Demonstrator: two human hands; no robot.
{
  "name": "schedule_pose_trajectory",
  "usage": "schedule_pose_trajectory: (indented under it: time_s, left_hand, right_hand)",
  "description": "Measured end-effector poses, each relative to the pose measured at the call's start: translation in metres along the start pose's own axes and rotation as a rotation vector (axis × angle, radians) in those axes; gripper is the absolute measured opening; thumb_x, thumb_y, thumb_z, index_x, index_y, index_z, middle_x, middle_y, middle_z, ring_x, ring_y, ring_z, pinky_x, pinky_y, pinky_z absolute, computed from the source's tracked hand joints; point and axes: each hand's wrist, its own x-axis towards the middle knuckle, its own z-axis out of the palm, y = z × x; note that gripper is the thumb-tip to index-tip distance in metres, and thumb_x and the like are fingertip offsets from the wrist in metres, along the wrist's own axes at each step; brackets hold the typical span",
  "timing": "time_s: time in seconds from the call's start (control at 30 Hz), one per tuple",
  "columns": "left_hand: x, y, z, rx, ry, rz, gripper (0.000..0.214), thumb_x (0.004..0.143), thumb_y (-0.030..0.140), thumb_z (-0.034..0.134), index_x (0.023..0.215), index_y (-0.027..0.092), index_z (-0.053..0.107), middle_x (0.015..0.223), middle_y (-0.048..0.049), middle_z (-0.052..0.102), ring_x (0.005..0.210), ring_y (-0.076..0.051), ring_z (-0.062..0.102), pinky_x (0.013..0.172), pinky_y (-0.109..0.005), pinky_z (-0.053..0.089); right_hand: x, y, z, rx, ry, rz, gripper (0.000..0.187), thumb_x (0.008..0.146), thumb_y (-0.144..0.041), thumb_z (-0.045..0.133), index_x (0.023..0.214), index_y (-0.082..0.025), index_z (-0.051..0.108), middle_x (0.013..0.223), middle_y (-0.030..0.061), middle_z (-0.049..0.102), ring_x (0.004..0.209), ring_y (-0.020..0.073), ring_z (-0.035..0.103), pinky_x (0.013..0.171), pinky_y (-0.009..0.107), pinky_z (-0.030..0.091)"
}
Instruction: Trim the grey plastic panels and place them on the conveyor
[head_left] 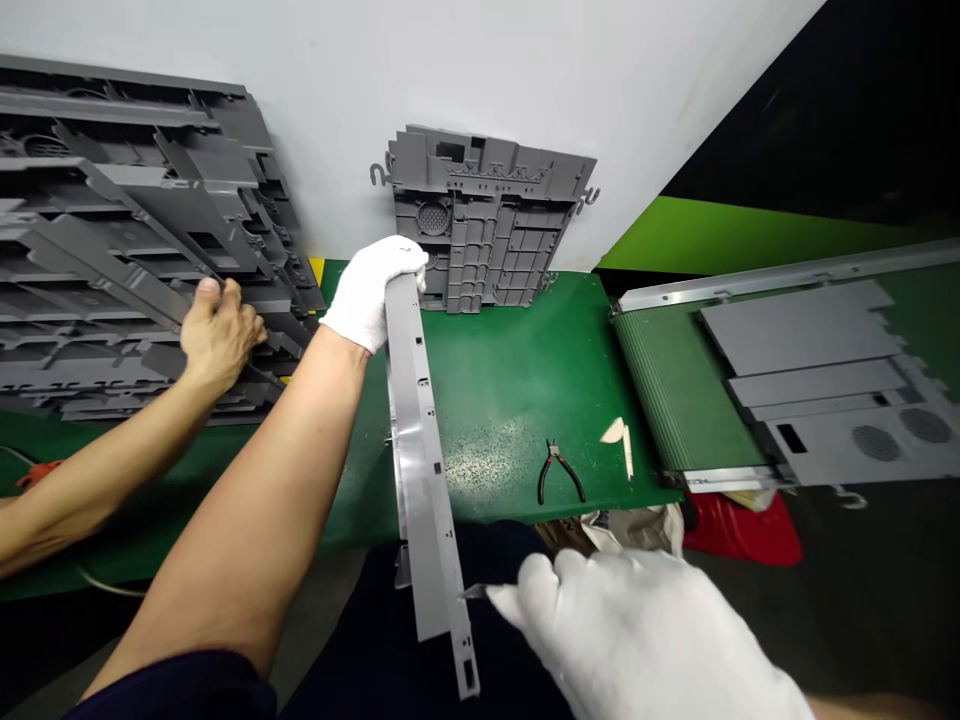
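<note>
Curled shut around a small blade (474, 592), the right glove (622, 630) sits nearest at 4 o'clock, tip at the edge of the gray strip (421, 470), whose long axis runs up toward 12 o'clock into the left glove (373, 292), clenched on its far end, with a co-worker's bare hand (221, 335) beyond at 10 o'clock.

A head-worn view, tilted forward and down, close above the left glove (373, 293) and right glove (630, 630), facing a green workbench (510, 400) and the white wall (225, 40) beyond its far edge.
</note>
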Motion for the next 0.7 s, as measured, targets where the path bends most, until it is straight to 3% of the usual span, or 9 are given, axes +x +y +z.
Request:
schedule_pose_trajectory:
  time_s: [0.13, 0.2, 0.27, 0.4, 0.57, 0.7]
  left_hand:
    - [0.001, -0.002, -0.001, -0.017, 0.001, 0.001, 0.012, 0.078, 0.027, 0.065, 0.068, 0.023, 0.06, 0.067, -0.0009, 0.06, 0.067, -0.017, 0.059, 0.075, -0.034, 0.051]
    - [0.001, -0.002, -0.002, 0.001, 0.009, -0.01, 0.012, 0.077, 0.028, 0.065, 0.067, 0.023, 0.06, 0.068, -0.0012, 0.061, 0.067, -0.017, 0.059, 0.074, -0.034, 0.051]
    - [0.002, -0.003, -0.003, 0.022, 0.012, -0.015, 0.013, 0.077, 0.03, 0.065, 0.067, 0.023, 0.059, 0.068, -0.0013, 0.061, 0.068, -0.017, 0.06, 0.075, -0.033, 0.051]
    - [0.003, -0.004, -0.004, 0.019, 0.001, -0.001, 0.013, 0.077, 0.03, 0.065, 0.069, 0.022, 0.059, 0.069, -0.0011, 0.061, 0.067, -0.017, 0.06, 0.077, -0.033, 0.051]
    - [0.004, -0.004, -0.002, 0.004, -0.007, 0.006, 0.012, 0.076, 0.029, 0.064, 0.068, 0.022, 0.06, 0.068, -0.0016, 0.061, 0.068, -0.017, 0.06, 0.074, -0.031, 0.049]
    - [0.003, -0.004, -0.002, -0.021, -0.005, 0.018, 0.009, 0.076, 0.026, 0.064, 0.069, 0.022, 0.061, 0.068, -0.0009, 0.06, 0.068, -0.017, 0.059, 0.075, -0.032, 0.048]
  right_hand:
    - [0.003, 0.001, 0.001, 0.08, 0.108, 0.037, 0.04, 0.105, -0.038, 0.045, 0.07, -0.024, 0.057, 0.054, -0.0004, 0.055, 0.045, 0.0156, 0.052, 0.044, 0.029, 0.034]
    - [0.004, 0.004, -0.001, 0.156, 0.168, 0.066, 0.037, 0.106, -0.035, 0.042, 0.078, -0.024, 0.063, 0.064, 0.0007, 0.06, 0.055, 0.0155, 0.057, 0.053, 0.027, 0.044]
    - [0.004, 0.008, -0.001, 0.226, 0.19, 0.036, 0.034, 0.106, -0.035, 0.041, 0.089, -0.025, 0.068, 0.072, 0.0013, 0.062, 0.058, 0.0143, 0.057, 0.056, 0.026, 0.046]
    - [0.002, 0.018, 0.004, 0.297, 0.108, -0.097, 0.033, 0.105, -0.044, 0.043, 0.1, -0.028, 0.071, 0.073, -0.0002, 0.058, 0.054, 0.012, 0.047, 0.048, 0.026, 0.035]
    - [0.003, 0.017, 0.012, 0.223, 0.102, -0.056, 0.026, 0.104, -0.045, 0.049, 0.104, -0.027, 0.069, 0.079, 0.0016, 0.059, 0.06, 0.0149, 0.048, 0.054, 0.031, 0.028]
    - [0.005, 0.015, 0.011, 0.122, 0.117, -0.043, 0.019, 0.103, -0.04, 0.054, 0.101, -0.027, 0.068, 0.07, -0.0006, 0.057, 0.059, 0.0169, 0.044, 0.056, 0.035, 0.02]
